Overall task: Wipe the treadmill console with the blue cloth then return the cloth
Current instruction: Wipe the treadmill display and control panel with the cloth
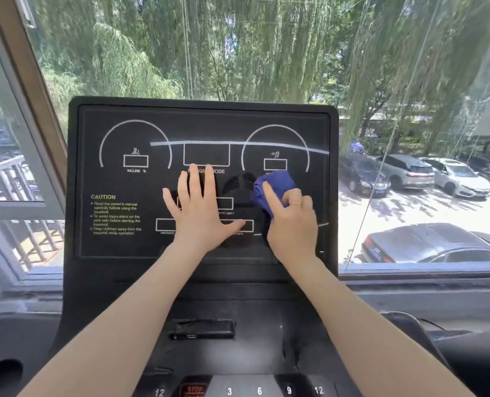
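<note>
bunched blue cloth (272, 190) against black treadmill console (123, 184)

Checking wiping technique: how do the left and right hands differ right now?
The left hand lies flat and empty with fingers spread; the right hand is curled around the bunched blue cloth. The left sits mid-panel, the right nearer the right edge. Both press on the treadmill console.

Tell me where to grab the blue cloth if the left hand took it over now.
Judgement: pinch the exposed bunch of the blue cloth at its upper left, coming from the left. The right hand covers its lower right, and the left hand lies flat on the console just beside it.
</note>
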`<state>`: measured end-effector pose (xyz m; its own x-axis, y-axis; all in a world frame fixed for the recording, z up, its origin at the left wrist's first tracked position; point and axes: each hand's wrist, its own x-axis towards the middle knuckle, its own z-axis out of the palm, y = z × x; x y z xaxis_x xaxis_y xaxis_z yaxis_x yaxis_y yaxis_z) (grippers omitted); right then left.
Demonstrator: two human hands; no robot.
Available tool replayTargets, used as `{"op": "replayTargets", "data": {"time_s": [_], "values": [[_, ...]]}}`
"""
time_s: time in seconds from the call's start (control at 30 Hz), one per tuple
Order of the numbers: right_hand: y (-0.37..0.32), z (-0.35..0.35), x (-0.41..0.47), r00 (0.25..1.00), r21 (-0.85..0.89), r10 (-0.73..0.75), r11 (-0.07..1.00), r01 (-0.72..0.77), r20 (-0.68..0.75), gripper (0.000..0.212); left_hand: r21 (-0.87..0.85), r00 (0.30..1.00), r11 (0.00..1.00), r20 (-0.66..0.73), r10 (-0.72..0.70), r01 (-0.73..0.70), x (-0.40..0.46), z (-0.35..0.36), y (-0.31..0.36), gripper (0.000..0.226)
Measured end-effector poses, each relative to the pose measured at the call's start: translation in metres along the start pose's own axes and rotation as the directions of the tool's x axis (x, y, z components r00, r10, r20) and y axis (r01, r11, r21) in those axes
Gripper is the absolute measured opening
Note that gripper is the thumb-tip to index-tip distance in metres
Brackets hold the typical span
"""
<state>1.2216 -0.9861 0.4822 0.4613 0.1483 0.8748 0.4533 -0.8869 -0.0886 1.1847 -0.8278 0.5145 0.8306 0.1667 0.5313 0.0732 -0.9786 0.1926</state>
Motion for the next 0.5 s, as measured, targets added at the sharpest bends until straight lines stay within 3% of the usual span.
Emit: {"op": "replayTargets", "data": {"time_s": [0.1,0.17,0.23,0.3,0.4,0.5], "values": [[-0.01,0.005,-0.033,0.961,-0.012,-0.267,0.963,0.269,0.073,0.058,-0.071,0.998,0.996,-0.033,0.052,-0.054,-0.001,-0.01,-0.013,0.091],[0.0,0.005,-0.023,0.936,0.005,-0.348,0.937,0.348,0.046,0.056,-0.113,0.996,0.99,-0.036,0.076,-0.08,0.0,-0.015,-0.024,0.084],[0.011,0.003,0.002,0.962,-0.011,-0.273,0.962,0.273,-0.008,0.057,-0.133,0.991,0.983,-0.073,0.116,-0.125,0.001,-0.018,-0.035,0.077],[0.014,0.001,0.03,0.996,-0.014,-0.059,0.998,0.058,-0.068,0.06,-0.124,0.983,0.98,-0.12,0.142,-0.156,0.0,-0.016,-0.044,0.073],[-0.01,0.006,0.042,0.974,0.009,0.192,0.981,-0.192,-0.119,0.064,-0.082,0.991,0.99,-0.071,0.112,-0.117,-0.001,-0.012,-0.055,0.074],[-0.049,0.015,0.027,0.991,-0.002,0.112,0.994,-0.112,-0.078,0.064,-0.099,0.997,0.992,-0.02,0.07,-0.072,0.0,-0.012,-0.065,0.081]]}}
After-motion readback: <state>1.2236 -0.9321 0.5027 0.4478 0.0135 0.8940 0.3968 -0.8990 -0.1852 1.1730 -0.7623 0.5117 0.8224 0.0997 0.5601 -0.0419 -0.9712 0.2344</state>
